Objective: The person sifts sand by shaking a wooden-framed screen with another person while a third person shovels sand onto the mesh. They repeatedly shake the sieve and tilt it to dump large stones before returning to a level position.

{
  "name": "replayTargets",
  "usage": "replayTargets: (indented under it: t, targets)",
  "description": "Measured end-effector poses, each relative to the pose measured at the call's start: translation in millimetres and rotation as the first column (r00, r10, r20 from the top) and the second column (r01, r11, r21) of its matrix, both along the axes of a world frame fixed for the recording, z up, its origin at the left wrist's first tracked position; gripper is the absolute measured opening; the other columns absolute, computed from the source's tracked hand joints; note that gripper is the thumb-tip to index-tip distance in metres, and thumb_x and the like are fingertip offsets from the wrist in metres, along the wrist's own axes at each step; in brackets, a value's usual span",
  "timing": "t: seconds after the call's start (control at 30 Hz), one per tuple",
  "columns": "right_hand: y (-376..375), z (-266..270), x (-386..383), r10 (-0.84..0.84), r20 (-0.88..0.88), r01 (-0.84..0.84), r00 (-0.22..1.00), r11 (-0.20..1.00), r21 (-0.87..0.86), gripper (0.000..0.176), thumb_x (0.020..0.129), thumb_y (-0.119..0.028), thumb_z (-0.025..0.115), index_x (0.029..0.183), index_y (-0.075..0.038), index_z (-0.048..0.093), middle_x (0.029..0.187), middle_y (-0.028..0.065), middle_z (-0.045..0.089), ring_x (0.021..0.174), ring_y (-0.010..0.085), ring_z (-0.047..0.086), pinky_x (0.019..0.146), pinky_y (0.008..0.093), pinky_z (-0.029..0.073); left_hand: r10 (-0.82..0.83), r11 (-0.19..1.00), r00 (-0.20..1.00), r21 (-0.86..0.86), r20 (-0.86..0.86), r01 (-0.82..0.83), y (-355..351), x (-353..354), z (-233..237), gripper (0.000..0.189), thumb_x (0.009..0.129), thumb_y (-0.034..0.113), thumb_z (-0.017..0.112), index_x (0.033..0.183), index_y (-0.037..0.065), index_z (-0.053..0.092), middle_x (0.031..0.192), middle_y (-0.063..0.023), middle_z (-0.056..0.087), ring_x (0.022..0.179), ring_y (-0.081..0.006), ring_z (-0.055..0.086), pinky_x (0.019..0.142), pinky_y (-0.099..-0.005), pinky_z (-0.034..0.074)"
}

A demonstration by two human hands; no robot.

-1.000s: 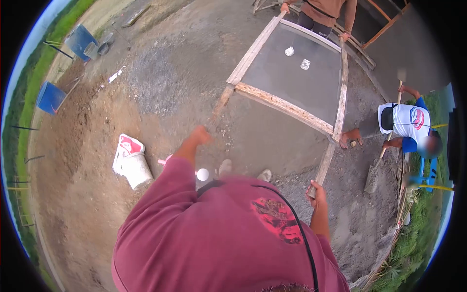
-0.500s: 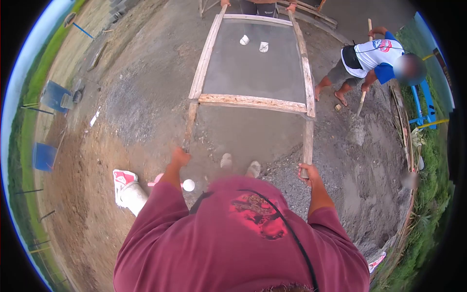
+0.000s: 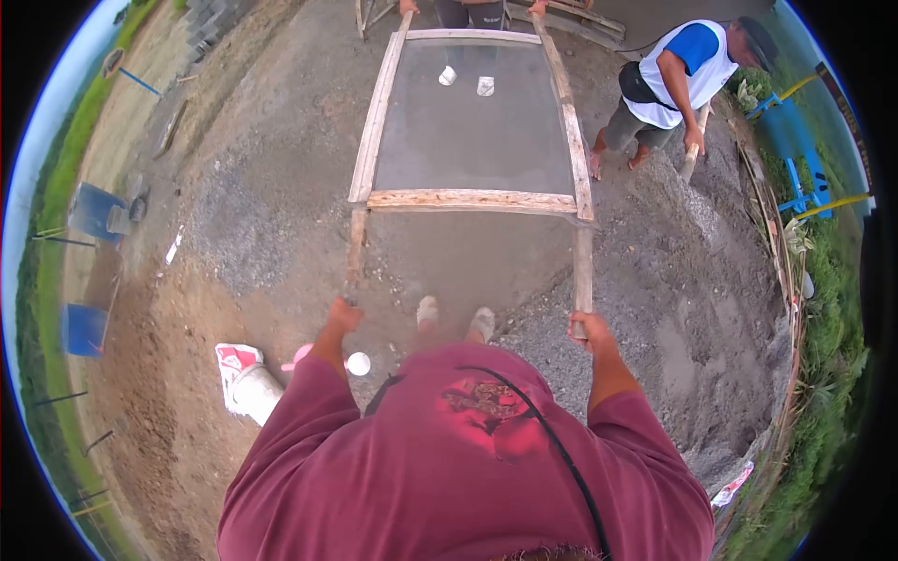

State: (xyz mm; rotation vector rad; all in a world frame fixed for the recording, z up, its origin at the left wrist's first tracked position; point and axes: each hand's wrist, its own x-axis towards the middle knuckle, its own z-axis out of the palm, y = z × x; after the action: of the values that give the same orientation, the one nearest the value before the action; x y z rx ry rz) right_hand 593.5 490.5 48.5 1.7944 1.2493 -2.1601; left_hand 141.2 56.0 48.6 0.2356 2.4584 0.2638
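A wooden-framed mesh screen (image 3: 472,200), a sand sieve with two long side handles, stretches out in front of me. My left hand (image 3: 345,316) is wrapped round the end of its left handle (image 3: 356,248). The end of the right handle (image 3: 583,271) is gripped in my right hand (image 3: 589,330). At the far end another person's hands (image 3: 408,7) hold the same frame. Through the fine mesh (image 3: 468,140) that person's pale footwear (image 3: 485,86) shows. Nothing lies on the mesh that I can make out.
To the right a co-worker (image 3: 687,70) stands holding a wooden-handled tool (image 3: 697,140) over grey sand. A pink and white sack (image 3: 248,383) lies at left near a white round object (image 3: 358,364). Blue containers (image 3: 84,330) stand farther left; a blue metal object (image 3: 795,154) is at far right.
The sieve has shifted slightly left in view, still held at both ends. The co-worker at right has gone from bending low to standing more upright with the tool.
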Motion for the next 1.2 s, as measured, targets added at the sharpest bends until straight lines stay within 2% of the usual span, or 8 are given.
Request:
replayTargets:
  t: [0.67, 0.77, 0.9, 0.97, 1.0, 1.03, 1.13, 1.2]
  targets:
    - [16, -7, -36, 0.014, -0.052, -0.014, 0.999, 1.0, 0.012, 0.014, 0.079, -0.02, 0.066, 0.085, -0.008, 0.061, 0.071, 0.0026, 0.061, 0.059, 0.0162, 0.061, 0.056, 0.034, 0.053, 0.038, 0.999, 0.998, -0.01, 0.042, -0.038, 18, -42, 6, 0.044, 0.068, 0.022, 0.067, 0.098, -0.01, 0.063, 0.097, -0.0325, 0.065, 0.092, -0.0406, 0.067, 0.078, -0.0428, 0.054]
    - [20, -6, -41, 0.013, -0.043, -0.012, 0.999, 0.999, 0.034, 0.015, 0.079, -0.02, 0.066, 0.086, -0.008, 0.06, 0.071, 0.0025, 0.061, 0.059, 0.0159, 0.06, 0.056, 0.0337, 0.053, -0.012, 0.999, 0.985, 0.034, -0.175, 0.018, 19, -39, 8, 0.044, 0.067, 0.021, 0.068, 0.096, -0.01, 0.063, 0.094, -0.0331, 0.065, 0.092, -0.0419, 0.066, 0.076, -0.044, 0.054]
    - [31, 10, -53, -0.007, -0.052, 0.007, 0.999, 1.0, -0.003, 0.016, 0.078, -0.018, 0.066, 0.087, -0.007, 0.06, 0.07, 0.0033, 0.061, 0.058, 0.0165, 0.06, 0.053, 0.0334, 0.052, -0.076, 0.997, 0.993, -0.011, -0.087, 0.076, 29, -52, 16, 0.043, 0.068, 0.024, 0.069, 0.089, -0.013, 0.06, 0.091, -0.0337, 0.064, 0.091, -0.0399, 0.067, 0.073, -0.0447, 0.054]
    - [10, 10, -32, -0.015, -0.023, 0.015, 1.0, 1.0, 0.006, 0.015, 0.077, -0.017, 0.066, 0.084, -0.004, 0.061, 0.069, 0.0058, 0.061, 0.057, 0.0178, 0.061, 0.052, 0.0328, 0.052, 0.024, 0.999, 0.999, 0.044, -0.045, -0.022, 18, -22, 29, 0.042, 0.067, 0.021, 0.068, 0.092, -0.013, 0.06, 0.089, -0.0327, 0.065, 0.089, -0.0414, 0.067, 0.073, -0.0448, 0.054]
    - [-7, -3, -10, -0.018, -0.036, 0.018, 0.999, 1.0, 0.011, 0.016, 0.077, -0.016, 0.066, 0.082, -0.001, 0.063, 0.067, 0.0077, 0.062, 0.056, 0.0186, 0.062, 0.051, 0.0321, 0.053, 0.077, 0.996, 0.98, -0.049, 0.182, -0.069, 0, -16, 19, 0.048, 0.067, 0.02, 0.071, 0.099, -0.013, 0.057, 0.092, -0.0325, 0.065, 0.096, -0.0411, 0.066, 0.079, -0.0433, 0.053]
    - [-29, -2, 10, -0.012, 0.003, 0.012, 1.0, 1.0, -0.005, 0.015, 0.076, -0.015, 0.065, 0.081, 0.0, 0.064, 0.066, 0.0084, 0.062, 0.056, 0.0203, 0.063, 0.052, 0.0324, 0.052, 0.006, 1.0, 1.0, -0.021, 0.026, -0.006, -42, 10, -14, 0.045, 0.073, 0.024, 0.068, 0.098, -0.012, 0.06, 0.092, -0.0297, 0.066, 0.088, -0.034, 0.069, 0.073, -0.0444, 0.054]
    - [-93, -24, 84, -0.057, 0.055, 0.062, 0.997, 0.992, -0.108, 0.015, 0.071, -0.011, 0.067, 0.08, 0.0, 0.064, 0.068, 0.01, 0.063, 0.059, 0.0228, 0.064, 0.054, 0.0366, 0.05, 0.088, 0.99, 0.977, 0.09, 0.196, -0.107, -97, 73, 9, 0.059, 0.069, 0.016, 0.074, 0.115, -0.01, 0.047, 0.104, -0.0282, 0.064, 0.099, -0.0381, 0.065, 0.083, -0.0412, 0.052]
    - [-120, 3, 96, 0.045, 0.134, -0.039, 0.99, 0.998, -0.046, 0.015, 0.071, -0.011, 0.067, 0.08, 0.001, 0.064, 0.068, 0.0108, 0.063, 0.058, 0.0238, 0.063, 0.054, 0.0366, 0.05, 0.102, 0.986, 0.982, 0.116, 0.158, -0.121, -144, 102, -21, 0.055, 0.068, 0.012, 0.075, 0.112, -0.008, 0.049, 0.097, -0.0231, 0.065, 0.089, -0.0343, 0.066, 0.076, -0.0407, 0.052]
